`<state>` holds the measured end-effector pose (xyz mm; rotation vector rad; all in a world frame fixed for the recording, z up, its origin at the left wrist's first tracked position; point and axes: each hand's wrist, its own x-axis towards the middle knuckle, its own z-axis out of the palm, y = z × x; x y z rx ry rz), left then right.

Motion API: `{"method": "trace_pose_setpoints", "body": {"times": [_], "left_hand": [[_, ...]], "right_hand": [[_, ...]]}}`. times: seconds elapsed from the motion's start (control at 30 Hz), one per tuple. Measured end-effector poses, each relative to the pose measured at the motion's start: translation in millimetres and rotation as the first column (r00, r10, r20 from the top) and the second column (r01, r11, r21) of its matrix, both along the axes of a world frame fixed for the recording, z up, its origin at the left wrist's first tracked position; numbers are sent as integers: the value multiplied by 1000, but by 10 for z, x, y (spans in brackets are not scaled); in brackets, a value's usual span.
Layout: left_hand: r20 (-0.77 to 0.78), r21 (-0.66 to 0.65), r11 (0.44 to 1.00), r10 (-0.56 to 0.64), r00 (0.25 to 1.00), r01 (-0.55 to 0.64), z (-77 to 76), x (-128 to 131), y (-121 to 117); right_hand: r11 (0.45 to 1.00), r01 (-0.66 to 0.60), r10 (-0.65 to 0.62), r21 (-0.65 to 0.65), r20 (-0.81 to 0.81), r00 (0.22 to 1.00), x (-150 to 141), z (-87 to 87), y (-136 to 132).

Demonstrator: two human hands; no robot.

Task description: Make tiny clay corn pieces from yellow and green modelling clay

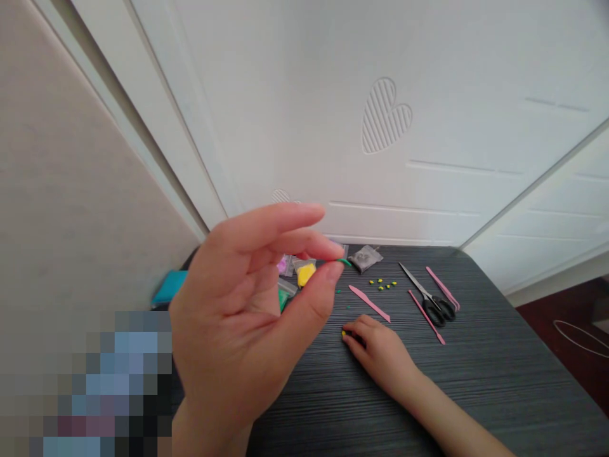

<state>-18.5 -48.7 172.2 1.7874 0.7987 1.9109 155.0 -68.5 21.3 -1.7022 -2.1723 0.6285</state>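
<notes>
My left hand (257, 298) is raised close to the camera, palm side showing. Its thumb and a fingertip pinch a thin green strip (344, 261), which looks like modelling clay. Lower down, my right hand (378, 346) rests on the dark table (451, 393), its thumb and forefinger closed on a small yellow piece (343, 332). Beyond it lie several tiny yellow-and-dark pieces (380, 288). A pink modelling knife (370, 303) lies between those pieces and my right hand. Tiny green bits (348, 307) are scattered nearby.
Black-handled scissors (428, 298), a thin pink tool (427, 317) and pink tweezers (443, 289) lie at the right. Bags of yellow clay (306, 274), green clay (283, 296) and grey material (365, 258) stand at the back, partly behind my left hand. A white panel (466, 209) borders the table.
</notes>
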Motion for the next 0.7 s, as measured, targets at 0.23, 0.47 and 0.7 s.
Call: {"method": "trace_pose_setpoints", "body": {"times": [0.23, 0.47, 0.7], "left_hand": [[12, 37, 998, -42, 999, 42, -6, -40, -6], [-30, 22, 998, -63, 998, 64, -29, -12, -12], [-93, -77, 997, -12, 996, 5, -36, 38, -92]], "right_hand": [[1000, 29, -28, 9, -78, 997, -40, -55, -19], [989, -25, -64, -147, -568, 821, 39, 482, 109], [978, -134, 207, 159, -826, 524, 29, 1344, 114]]}}
